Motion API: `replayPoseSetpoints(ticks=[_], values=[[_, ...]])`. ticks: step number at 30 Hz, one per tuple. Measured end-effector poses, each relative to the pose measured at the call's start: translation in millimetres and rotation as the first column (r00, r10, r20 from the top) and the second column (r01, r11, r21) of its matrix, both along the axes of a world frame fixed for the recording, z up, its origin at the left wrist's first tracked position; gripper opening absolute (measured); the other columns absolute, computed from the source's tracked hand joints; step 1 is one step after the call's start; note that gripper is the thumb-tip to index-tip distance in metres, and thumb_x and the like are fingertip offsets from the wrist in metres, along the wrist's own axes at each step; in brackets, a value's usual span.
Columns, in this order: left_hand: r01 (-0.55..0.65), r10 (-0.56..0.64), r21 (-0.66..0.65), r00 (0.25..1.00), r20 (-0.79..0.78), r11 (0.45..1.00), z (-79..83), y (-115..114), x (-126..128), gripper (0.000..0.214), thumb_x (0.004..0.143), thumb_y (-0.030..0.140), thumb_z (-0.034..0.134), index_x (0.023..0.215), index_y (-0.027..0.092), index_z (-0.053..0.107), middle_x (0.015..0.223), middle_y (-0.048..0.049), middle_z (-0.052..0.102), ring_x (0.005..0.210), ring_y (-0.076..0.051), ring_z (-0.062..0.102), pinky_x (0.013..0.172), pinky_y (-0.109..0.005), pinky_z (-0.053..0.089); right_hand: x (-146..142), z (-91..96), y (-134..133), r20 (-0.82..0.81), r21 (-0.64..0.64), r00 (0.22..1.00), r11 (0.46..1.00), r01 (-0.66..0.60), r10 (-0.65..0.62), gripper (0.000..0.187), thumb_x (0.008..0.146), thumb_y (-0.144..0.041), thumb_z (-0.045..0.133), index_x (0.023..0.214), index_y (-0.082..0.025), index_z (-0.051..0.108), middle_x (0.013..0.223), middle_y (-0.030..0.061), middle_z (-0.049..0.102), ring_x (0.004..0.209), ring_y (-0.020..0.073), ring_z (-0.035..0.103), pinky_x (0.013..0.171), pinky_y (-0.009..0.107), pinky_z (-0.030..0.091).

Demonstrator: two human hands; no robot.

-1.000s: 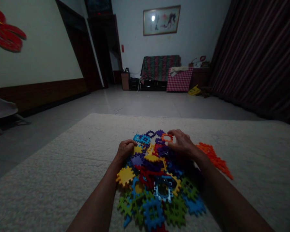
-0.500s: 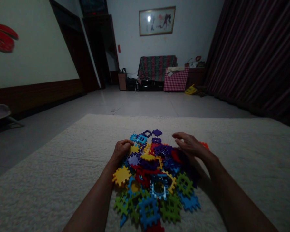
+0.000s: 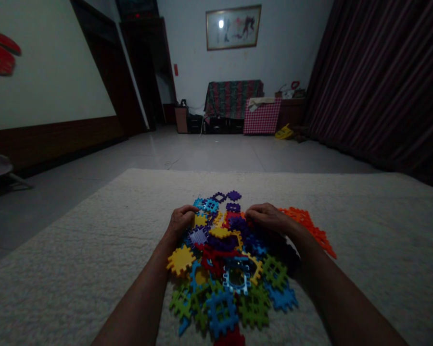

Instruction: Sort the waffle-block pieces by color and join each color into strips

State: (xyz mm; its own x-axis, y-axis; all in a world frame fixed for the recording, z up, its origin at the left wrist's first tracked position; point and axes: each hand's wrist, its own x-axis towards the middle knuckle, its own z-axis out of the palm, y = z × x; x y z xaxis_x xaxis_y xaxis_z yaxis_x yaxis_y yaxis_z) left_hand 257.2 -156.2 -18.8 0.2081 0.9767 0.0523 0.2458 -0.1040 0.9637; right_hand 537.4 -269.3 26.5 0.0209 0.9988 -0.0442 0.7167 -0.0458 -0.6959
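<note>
A heap of toothed plastic building tiles in several colours lies on the cream mat. My left hand (image 3: pixel 182 219) rests at its left edge with fingers curled, against a yellow tile (image 3: pixel 200 220); whether it grips anything is hidden. My right hand (image 3: pixel 269 217) bends down over the far right of the heap, fingers pressed together beside purple tiles (image 3: pixel 238 223); what they hold cannot be made out. Under my right forearm, orange tiles (image 3: pixel 306 222) form a joined sheet. Nearer me lie a blue window tile (image 3: pixel 222 312), green tiles (image 3: pixel 254 307) and a yellow sun-shaped tile (image 3: pixel 181 260).
The cream mat (image 3: pixel 94 230) spreads around the heap, with tiled floor (image 3: pixel 227 154) beyond. Against the back wall stand a cloth-draped cabinet (image 3: pixel 234 98) and a checked cloth (image 3: pixel 261 117). A dark curtain (image 3: pixel 375 86) hangs at the right.
My right hand has come down and to the left onto the heap, its fingers closing together. More of the orange sheet now shows. My left hand stays at the yellow tile.
</note>
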Motion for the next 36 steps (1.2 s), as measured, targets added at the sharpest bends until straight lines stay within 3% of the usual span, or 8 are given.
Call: replayPoseSetpoints(ticks=[5,9,14,21,25,27,30,36], values=[[-0.005,0.005,-0.005,1.0,0.005,1.0,-1.1,1,0,0.04,0.053,0.031,0.053,0.08,0.012,0.075,0.054,0.0017,0.058,0.053,-0.013,0.049,0.052,-0.025,0.038,0,-6.8,3,0.225,0.077,0.958,0.983,0.165,-0.178,0.039,0.082,-0.025,0.056,0.116,-0.014,0.069,0.114,0.0129,0.07,0.097,0.0214,0.065,0.082,0.028,0.047],[0.003,-0.003,-0.01,1.0,-0.002,1.0,0.8,-1,0,0.04,0.053,0.032,0.053,0.081,0.012,0.075,0.055,0.0015,0.058,0.053,-0.013,0.049,0.053,-0.025,0.038,1,-8.4,3,0.324,-0.002,0.937,0.99,0.141,-0.133,0.046,0.084,-0.026,0.057,0.128,-0.014,0.064,0.123,0.0142,0.067,0.104,0.023,0.064,0.085,0.027,0.047],[0.015,-0.015,-0.016,1.0,-0.013,1.0,1.4,-2,-1,0.041,0.053,0.031,0.053,0.083,0.012,0.075,0.056,0.001,0.059,0.054,-0.013,0.05,0.053,-0.024,0.039,-4,-5.8,5,0.396,0.0,0.913,0.994,0.108,-0.099,0.037,0.083,-0.022,0.054,0.116,-0.017,0.07,0.115,0.0116,0.07,0.101,0.0219,0.064,0.082,0.026,0.045],[0.017,-0.017,0.024,1.0,-0.025,1.0,-6.3,4,-1,0.038,0.055,0.03,0.053,0.081,0.013,0.075,0.055,0.0012,0.059,0.052,-0.013,0.049,0.051,-0.024,0.038,-5,-13.7,10,0.324,-0.006,0.937,0.99,0.139,-0.13,0.046,0.084,-0.021,0.055,0.128,-0.01,0.063,0.118,0.0144,0.068,0.103,0.0204,0.064,0.083,0.023,0.044],[0.025,-0.025,-0.019,1.0,-0.009,1.0,-1.1,-1,0,0.039,0.055,0.03,0.053,0.082,0.013,0.074,0.053,0.0015,0.058,0.051,-0.013,0.05,0.05,-0.024,0.037,-10,-12.7,13,0.417,0.056,0.893,0.985,0.164,-0.173,0.037,0.094,-0.025,0.042,0.107,-0.01,0.073,0.102,0.0147,0.072,0.093,0.0196,0.065,0.078,0.025,0.042],[0.02,-0.02,-0.021,1.0,-0.012,1.0,2.1,-4,1,0.038,0.055,0.03,0.053,0.082,0.013,0.074,0.053,0.0018,0.058,0.05,-0.012,0.049,0.05,-0.023,0.037,-12,-11.2,15,0.443,0.012,0.879,0.982,0.19,-0.175,0.035,0.094,-0.031,0.046,0.095,-0.013,0.076,0.089,0.0121,0.072,0.084,0.0192,0.064,0.072,0.025,0.041],[0.008,-0.008,-0.016,1.0,-0.016,1.0,4.1,-5,1,0.037,0.053,0.029,0.053,0.079,0.014,0.074,0.052,0.0027,0.056,0.049,-0.011,0.046,0.049,-0.023,0.036,-12,-9.9,16,0.426,-0.043,0.891,0.98,0.195,-0.159,0.03,0.086,-0.04,0.058,0.092,-0.016,0.075,0.082,0.0079,0.07,0.079,0.0187,0.063,0.066,0.024,0.039],[0.01,-0.01,-0.039,1.0,-0.002,0.999,2.9,-4,2,0.038,0.053,0.03,0.053,0.08,0.013,0.074,0.051,0.0026,0.055,0.049,-0.012,0.047,0.049,-0.023,0.035,-10,-15.8,16,0.343,-0.043,0.918,0.973,0.229,-0.201,0.034,0.074,-0.035,0.069,0.101,-0.015,0.071,0.089,0.0073,0.069,0.079,0.0178,0.062,0.063,0.024,0.039]])
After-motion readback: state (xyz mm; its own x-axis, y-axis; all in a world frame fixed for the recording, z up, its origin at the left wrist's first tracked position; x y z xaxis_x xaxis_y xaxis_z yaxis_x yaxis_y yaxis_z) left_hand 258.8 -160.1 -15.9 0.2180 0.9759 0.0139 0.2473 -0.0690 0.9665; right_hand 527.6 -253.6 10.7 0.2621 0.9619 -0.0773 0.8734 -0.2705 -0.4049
